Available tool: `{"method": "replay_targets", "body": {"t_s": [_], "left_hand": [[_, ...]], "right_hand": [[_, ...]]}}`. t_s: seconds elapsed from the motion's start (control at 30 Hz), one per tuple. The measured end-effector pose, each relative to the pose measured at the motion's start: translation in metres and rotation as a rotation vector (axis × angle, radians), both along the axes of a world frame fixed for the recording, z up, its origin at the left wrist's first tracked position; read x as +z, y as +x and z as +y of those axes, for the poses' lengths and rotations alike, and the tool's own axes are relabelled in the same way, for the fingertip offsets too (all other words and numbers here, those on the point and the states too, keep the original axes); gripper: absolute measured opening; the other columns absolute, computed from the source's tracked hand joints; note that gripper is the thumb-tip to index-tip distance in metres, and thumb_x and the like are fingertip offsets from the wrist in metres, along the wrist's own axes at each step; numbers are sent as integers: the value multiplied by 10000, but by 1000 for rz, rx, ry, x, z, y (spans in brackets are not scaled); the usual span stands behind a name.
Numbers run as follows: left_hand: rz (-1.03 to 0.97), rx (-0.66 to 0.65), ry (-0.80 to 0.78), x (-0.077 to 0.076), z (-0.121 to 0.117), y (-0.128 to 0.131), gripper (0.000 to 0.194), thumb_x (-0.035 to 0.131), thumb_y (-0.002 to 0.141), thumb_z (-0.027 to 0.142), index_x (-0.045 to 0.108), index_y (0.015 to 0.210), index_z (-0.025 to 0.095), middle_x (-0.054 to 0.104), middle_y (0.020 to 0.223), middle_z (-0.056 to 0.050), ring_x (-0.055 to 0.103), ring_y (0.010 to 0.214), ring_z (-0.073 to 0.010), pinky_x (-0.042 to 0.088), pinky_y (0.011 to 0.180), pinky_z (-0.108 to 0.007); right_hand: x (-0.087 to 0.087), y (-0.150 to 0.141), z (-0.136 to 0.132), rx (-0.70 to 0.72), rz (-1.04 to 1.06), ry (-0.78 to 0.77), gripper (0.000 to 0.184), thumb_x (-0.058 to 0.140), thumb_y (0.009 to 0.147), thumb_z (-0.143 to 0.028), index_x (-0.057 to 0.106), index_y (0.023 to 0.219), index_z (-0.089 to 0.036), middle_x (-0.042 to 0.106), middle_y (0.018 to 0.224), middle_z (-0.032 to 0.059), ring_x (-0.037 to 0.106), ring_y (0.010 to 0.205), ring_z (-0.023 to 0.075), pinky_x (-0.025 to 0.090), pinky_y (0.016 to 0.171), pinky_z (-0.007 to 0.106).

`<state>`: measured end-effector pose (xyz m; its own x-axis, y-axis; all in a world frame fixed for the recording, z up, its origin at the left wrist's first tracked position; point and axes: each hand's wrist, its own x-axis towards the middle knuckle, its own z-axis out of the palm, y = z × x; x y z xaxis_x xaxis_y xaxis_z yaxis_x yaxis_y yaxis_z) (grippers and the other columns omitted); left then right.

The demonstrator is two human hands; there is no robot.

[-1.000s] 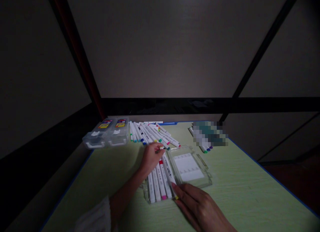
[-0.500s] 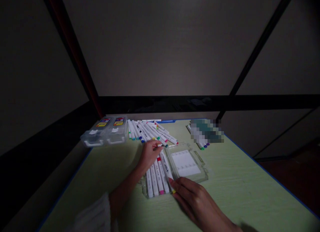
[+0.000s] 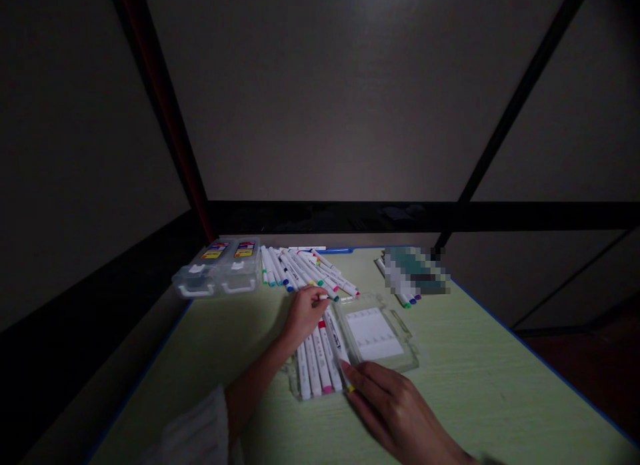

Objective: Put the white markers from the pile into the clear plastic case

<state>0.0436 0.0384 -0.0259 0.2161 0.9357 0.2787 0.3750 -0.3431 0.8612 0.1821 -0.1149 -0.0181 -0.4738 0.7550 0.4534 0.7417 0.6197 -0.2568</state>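
An open clear plastic marker case lies on the green table. Its left half holds a row of white markers with coloured ends. My left hand rests on the far ends of those markers, fingers curled and pinching one marker tip. My right hand sits at the near end of the same row, its fingertips touching the end of the rightmost marker. The case's lid half with a white label lies open to the right.
A pile of loose white markers lies at the far edge. Two closed clear cases stand at the far left corner. More markers under a blurred patch lie far right. The table's blue edge runs along both sides.
Both hands stay on the marker row; the view shifted slightly and my right hand slid a little along the near ends.
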Motion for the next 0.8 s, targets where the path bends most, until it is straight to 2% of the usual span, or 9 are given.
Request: {"method": "replay_targets", "body": {"t_s": [0.2,0.33,0.53,0.63,0.8], "left_hand": [[1,-48,61,1,-1,-2,169,470,739,136,633,701,120,627,715,-41,562,680,-123,438,633,-215],[0,-28,67,5,-3,-3,209,431,763,147,633,721,115,636,744,-51,566,713,-137,427,670,-228],[-22,-26,57,2,-2,-2,210,431,764,178,629,723,122,635,721,-36,566,697,-138,428,659,-225],[-36,-23,61,1,-1,-1,188,448,756,174,627,722,128,632,730,-35,566,707,-135,435,672,-225],[-97,48,-14,0,2,-1,165,482,730,137,607,837,118,620,857,-61,570,752,-132,455,695,-241]], "right_hand": [[0,2,0,-12,8,51,312,372,846,-141,547,1095,-76,598,771,95,579,665,157,517,583,282],[0,4,-1,-32,27,111,308,379,836,-133,545,1093,-93,597,795,97,579,695,154,512,608,274],[0,8,2,-163,87,220,258,398,824,-129,554,1028,-106,585,744,82,565,643,145,487,566,257],[10,13,9,-150,26,236,218,391,827,-124,558,966,-108,576,700,66,548,600,132,462,537,239],[34,30,35,-29,-210,270,221,354,858,-160,566,803,-137,575,675,57,530,581,129,431,525,246]]}}
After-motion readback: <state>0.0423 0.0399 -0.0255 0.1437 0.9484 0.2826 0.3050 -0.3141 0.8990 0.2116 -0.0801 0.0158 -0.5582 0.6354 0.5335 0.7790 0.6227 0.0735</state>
